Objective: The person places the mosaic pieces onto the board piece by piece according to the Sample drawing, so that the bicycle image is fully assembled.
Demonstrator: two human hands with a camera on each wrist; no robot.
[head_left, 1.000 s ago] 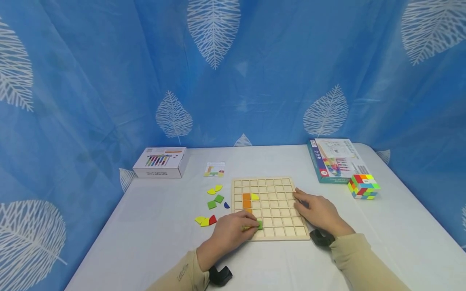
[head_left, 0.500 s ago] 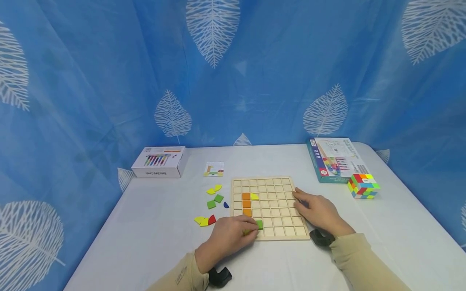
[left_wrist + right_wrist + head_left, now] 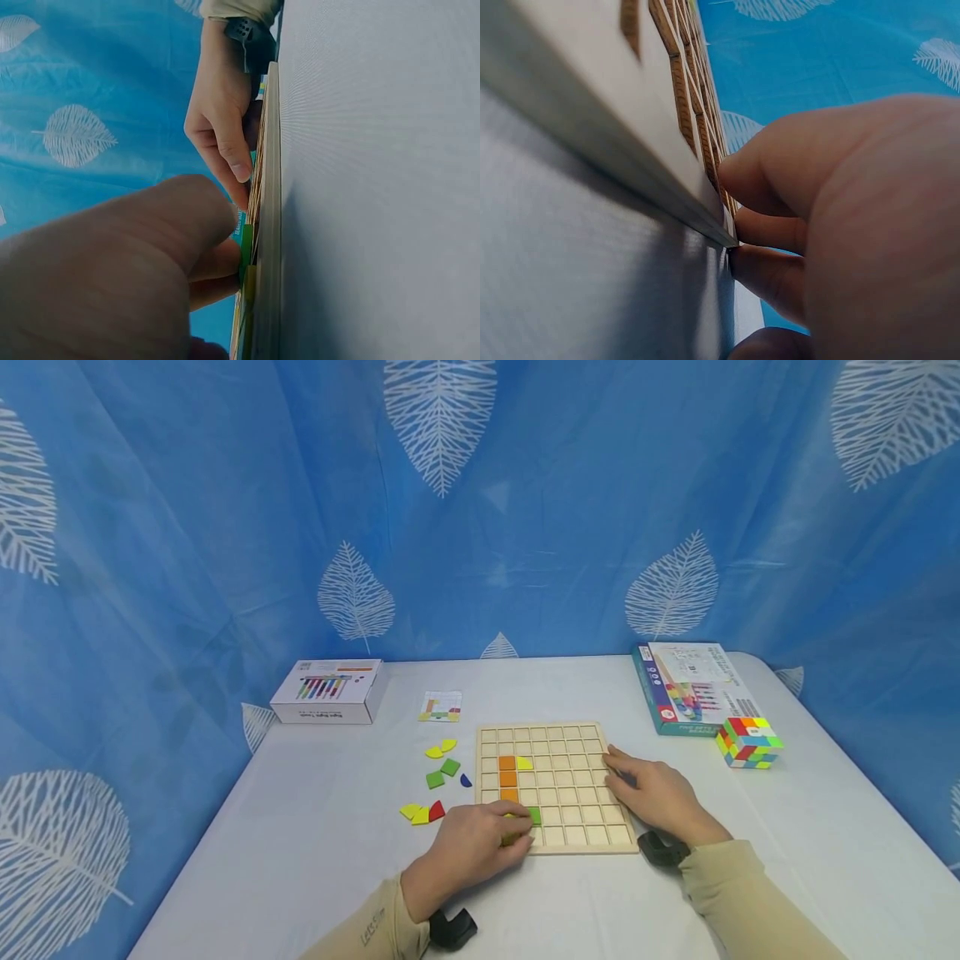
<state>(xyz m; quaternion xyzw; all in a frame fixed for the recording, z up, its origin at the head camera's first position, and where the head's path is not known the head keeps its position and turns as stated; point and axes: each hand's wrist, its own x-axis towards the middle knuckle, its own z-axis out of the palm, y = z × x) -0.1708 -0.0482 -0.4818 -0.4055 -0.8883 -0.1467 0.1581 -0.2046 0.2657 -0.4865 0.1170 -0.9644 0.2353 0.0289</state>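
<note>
A square wooden grid board (image 3: 573, 837) lies on the white table. Along its left part sit several orange square tiles (image 3: 507, 778), beside a yellow quarter-circle tile (image 3: 524, 763). My left hand (image 3: 468, 843) is over the front left of the board, its fingertips pinching a green square tile (image 3: 536, 816). In the left wrist view this green tile (image 3: 246, 244) stands slightly proud of the grid, with a yellowish tile (image 3: 250, 289) nearer the camera. Under the left fingers part of the board is hidden. My right hand (image 3: 660, 797) grips the board's right edge, thumb on top.
Left of the board lie loose yellow tiles (image 3: 421, 817), a red tile (image 3: 437, 810), green tiles (image 3: 436, 780) and a blue piece (image 3: 466, 781). Behind them is a printed card (image 3: 441, 706). Boxes (image 3: 327, 692) stand at the back; a puzzle cube (image 3: 750, 743) sits right.
The green tile at my left fingertips has shifted slightly away from me on the board, with the fingers moving a little. My right hand stays at the board's edge.
</note>
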